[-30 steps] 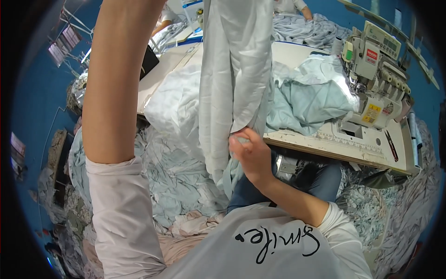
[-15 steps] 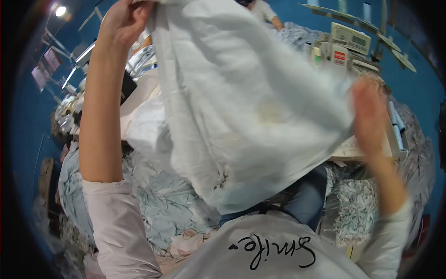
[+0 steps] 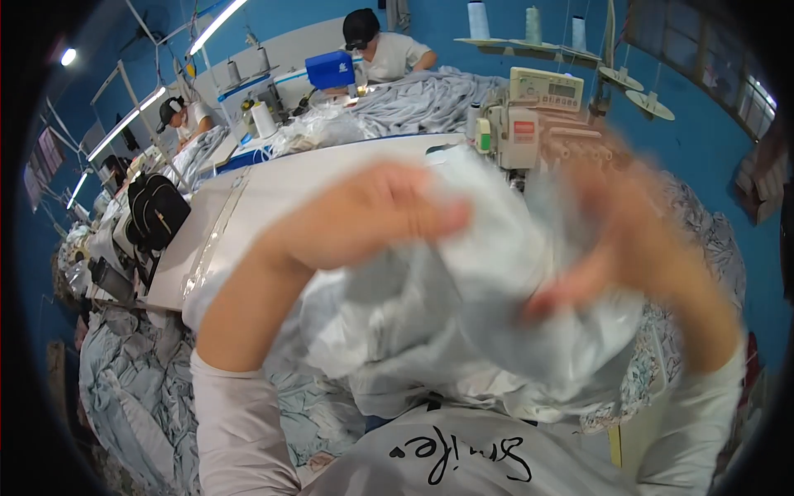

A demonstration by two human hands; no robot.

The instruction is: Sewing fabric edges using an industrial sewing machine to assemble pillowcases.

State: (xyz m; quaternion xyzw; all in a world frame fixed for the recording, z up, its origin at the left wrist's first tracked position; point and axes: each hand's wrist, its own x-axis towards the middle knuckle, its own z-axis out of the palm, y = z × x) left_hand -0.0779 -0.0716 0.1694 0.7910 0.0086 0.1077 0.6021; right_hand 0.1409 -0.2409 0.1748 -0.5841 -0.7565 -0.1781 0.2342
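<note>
A crumpled pale grey-white garment (image 3: 397, 306) hangs in loose folds before my body, its lower part reaching my lap. My left hand (image 3: 389, 207) is closed on the bunched upper part of the cloth, thumb pointing right. On the other side, my right hand (image 3: 616, 240) is smeared by motion; its thumb and fingers look spread apart beside the cloth. Whether it touches the cloth cannot be made out. What kind of garment this is does not show.
Beyond the cloth stands a white worktable (image 3: 273, 186) with a sewing machine (image 3: 521, 136) at its right. A black backpack (image 3: 157, 211) is at the left. Fabric heaps (image 3: 136, 397) lie below left. Two people work at machines farther back; thread cones (image 3: 533, 26) stand above.
The garment was held up and spread wide; now it is lower and bunched. Both hands have come down and closer together, the left moving right. The table and room behind have come into view.
</note>
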